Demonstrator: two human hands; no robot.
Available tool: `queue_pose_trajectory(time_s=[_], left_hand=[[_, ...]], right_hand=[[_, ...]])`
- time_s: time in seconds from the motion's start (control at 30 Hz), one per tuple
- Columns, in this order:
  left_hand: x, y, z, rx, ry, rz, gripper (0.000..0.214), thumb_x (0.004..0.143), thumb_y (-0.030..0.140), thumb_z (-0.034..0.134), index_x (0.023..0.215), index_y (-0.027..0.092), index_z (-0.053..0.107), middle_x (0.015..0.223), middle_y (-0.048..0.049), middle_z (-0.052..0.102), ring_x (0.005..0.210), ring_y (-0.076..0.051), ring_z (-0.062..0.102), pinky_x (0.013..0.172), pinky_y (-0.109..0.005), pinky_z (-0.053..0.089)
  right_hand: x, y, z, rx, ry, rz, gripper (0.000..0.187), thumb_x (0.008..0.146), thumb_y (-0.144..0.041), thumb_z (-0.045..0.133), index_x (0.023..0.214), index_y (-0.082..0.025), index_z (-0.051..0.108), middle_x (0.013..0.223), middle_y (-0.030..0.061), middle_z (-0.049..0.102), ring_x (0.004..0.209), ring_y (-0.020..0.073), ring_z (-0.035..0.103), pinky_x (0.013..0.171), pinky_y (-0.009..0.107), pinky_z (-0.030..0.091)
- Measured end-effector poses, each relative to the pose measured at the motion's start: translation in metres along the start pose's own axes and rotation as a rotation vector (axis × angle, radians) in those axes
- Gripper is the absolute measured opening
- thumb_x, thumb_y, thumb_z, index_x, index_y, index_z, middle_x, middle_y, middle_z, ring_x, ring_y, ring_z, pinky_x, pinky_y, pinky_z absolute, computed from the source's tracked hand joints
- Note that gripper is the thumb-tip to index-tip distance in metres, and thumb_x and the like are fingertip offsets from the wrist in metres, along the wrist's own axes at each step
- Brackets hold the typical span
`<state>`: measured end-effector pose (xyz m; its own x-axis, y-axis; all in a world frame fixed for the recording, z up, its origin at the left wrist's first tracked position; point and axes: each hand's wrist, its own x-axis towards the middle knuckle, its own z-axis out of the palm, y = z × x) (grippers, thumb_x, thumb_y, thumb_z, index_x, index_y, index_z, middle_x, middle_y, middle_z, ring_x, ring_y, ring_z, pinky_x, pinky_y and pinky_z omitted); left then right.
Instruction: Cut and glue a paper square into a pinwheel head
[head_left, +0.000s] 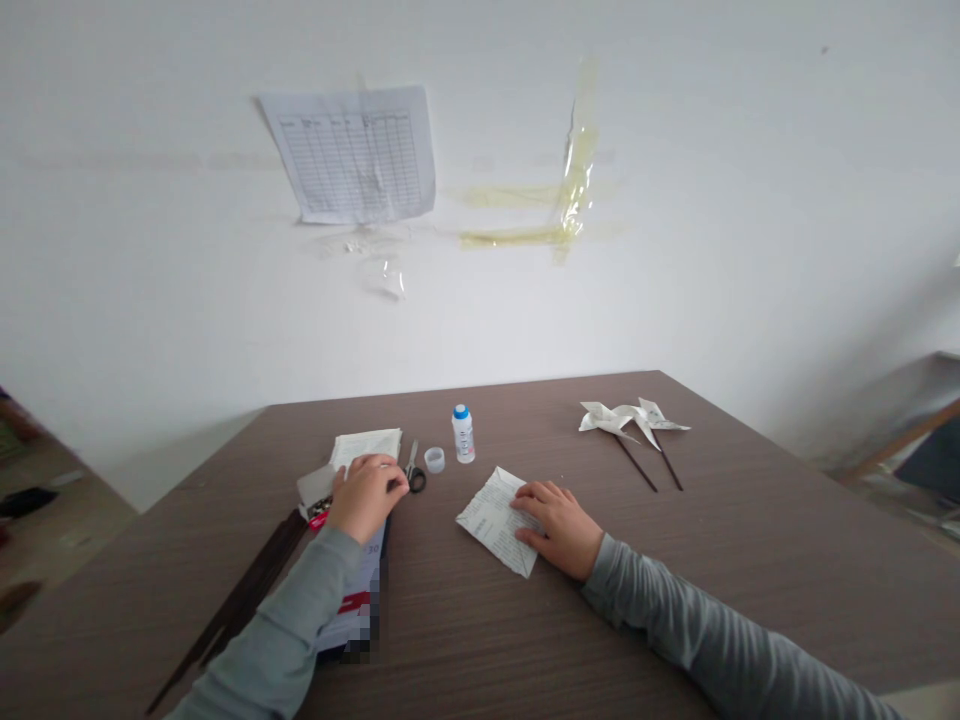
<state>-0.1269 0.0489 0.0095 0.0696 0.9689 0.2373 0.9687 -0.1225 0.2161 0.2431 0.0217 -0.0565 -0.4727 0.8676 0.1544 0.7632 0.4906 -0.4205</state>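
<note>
My right hand (560,528) lies flat on a folded sheet of printed paper (491,520), pressing it to the tabletop. My left hand (366,495) rests loosely curved on a stack of printed paper (367,447), with its fingertips close to a pair of black-handled scissors (414,470). Beneath my left forearm lies a white package with red print (352,610). A white glue bottle with a blue cap (463,435) stands upright, and a small translucent cap (434,460) sits beside it.
Two paper pinwheels on dark sticks (634,425) lie on the far right of the brown wood-grain table (600,620). Several long dark sticks (247,590) lie at the left. A printed grid sheet (352,155) and yellowed tape strips (570,190) cling to the white wall.
</note>
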Motion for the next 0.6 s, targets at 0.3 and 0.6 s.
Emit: queue_pose_trajectory(time_s=[0.3, 0.6], left_hand=[[-0.038, 0.071, 0.026, -0.16, 0.062, 0.141, 0.029, 0.11, 0.011, 0.081, 0.098, 0.03, 0.1, 0.14, -0.0096, 0.101, 0.151, -0.04, 0.087, 0.145, -0.071, 0.059], [-0.051, 0.107, 0.059, -0.14, -0.095, 0.139, 0.049, 0.115, 0.009, 0.071, 0.149, 0.03, 0.099, 0.168, -0.0157, 0.092, 0.17, -0.044, 0.079, 0.153, -0.074, 0.053]], right_hand=[[0.007, -0.012, 0.001, 0.032, 0.03, 0.012, 0.047, 0.11, -0.021, 0.083, 0.152, -0.036, 0.097, 0.163, 0.0143, 0.089, 0.153, 0.0438, 0.081, 0.135, 0.06, 0.065], [0.009, -0.007, 0.007, 0.006, 0.026, -0.001, 0.048, 0.113, -0.021, 0.084, 0.16, -0.031, 0.093, 0.169, 0.0166, 0.087, 0.159, 0.0427, 0.079, 0.138, 0.063, 0.066]])
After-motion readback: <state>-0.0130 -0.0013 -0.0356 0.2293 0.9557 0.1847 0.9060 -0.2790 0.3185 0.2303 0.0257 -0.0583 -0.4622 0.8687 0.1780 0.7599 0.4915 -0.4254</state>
